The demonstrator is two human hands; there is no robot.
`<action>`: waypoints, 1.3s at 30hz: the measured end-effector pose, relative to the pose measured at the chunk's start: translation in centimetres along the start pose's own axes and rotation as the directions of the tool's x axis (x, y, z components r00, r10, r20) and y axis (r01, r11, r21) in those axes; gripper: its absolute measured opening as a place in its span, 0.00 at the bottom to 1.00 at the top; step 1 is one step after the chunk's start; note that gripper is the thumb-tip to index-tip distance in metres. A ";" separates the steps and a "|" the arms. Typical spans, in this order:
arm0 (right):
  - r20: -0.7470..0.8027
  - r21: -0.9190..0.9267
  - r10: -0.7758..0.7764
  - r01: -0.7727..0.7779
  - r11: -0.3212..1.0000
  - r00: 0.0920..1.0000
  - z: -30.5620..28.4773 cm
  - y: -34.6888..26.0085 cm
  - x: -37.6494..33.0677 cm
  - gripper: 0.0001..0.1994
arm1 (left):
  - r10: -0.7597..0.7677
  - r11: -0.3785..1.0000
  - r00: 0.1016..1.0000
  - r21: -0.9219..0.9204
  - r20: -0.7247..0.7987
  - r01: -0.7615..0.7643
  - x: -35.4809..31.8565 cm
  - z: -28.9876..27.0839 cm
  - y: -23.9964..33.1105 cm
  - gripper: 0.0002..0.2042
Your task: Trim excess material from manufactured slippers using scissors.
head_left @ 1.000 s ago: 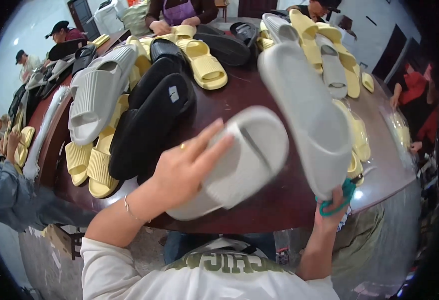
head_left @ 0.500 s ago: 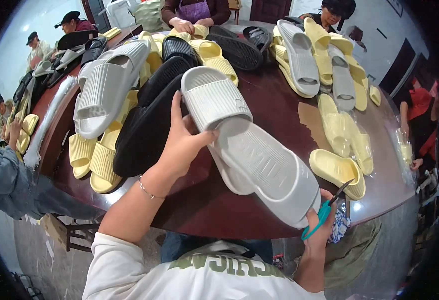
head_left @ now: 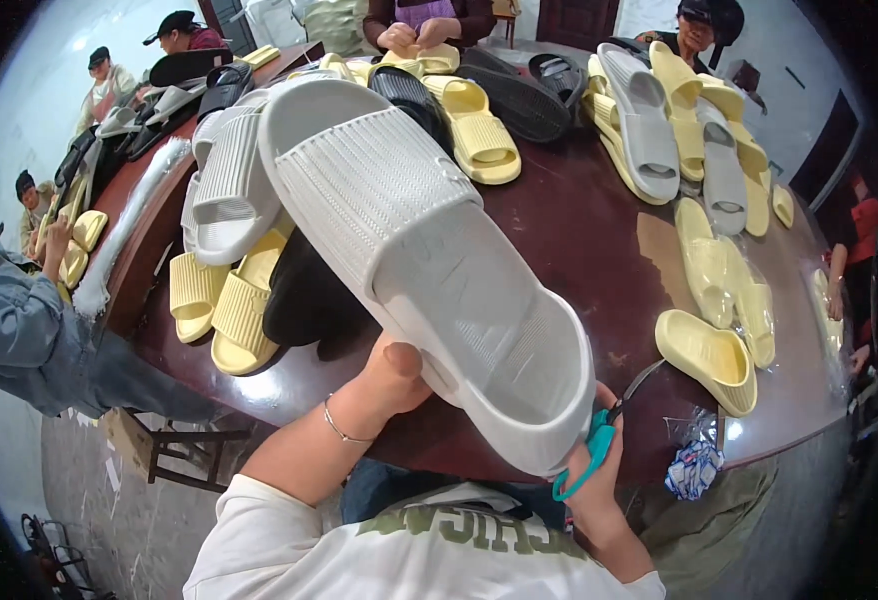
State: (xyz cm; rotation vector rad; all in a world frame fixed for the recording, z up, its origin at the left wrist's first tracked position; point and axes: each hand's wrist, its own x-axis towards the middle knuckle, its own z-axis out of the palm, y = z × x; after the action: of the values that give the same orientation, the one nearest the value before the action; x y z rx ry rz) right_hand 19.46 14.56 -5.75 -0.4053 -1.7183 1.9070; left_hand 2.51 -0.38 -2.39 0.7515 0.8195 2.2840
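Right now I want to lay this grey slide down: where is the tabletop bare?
Widest: the tabletop between the held grey slide and bagged yellow slides, black slides at its far side. A narrower strip lies right of those bags. Crowded: the left-hand slide pile and the far-right slide row.

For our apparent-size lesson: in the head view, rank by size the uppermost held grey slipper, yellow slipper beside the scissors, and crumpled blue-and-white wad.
Grey slipper, probably enlarged by nearness
Yellow slipper
Crumpled wad
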 end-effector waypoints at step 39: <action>0.447 -0.598 0.134 0.185 0.780 0.884 0.5 -1.6 5.6 0.22 | 0.751 0.623 0.190 0.582 -0.633 -0.523 -13.1 -16.8 23.1 0.22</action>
State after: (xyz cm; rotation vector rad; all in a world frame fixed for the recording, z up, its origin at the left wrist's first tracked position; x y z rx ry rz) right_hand 14.96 17.36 -3.39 -0.1437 -2.6830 1.4179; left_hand -7.71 -30.06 -1.25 -0.1327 1.4375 3.4952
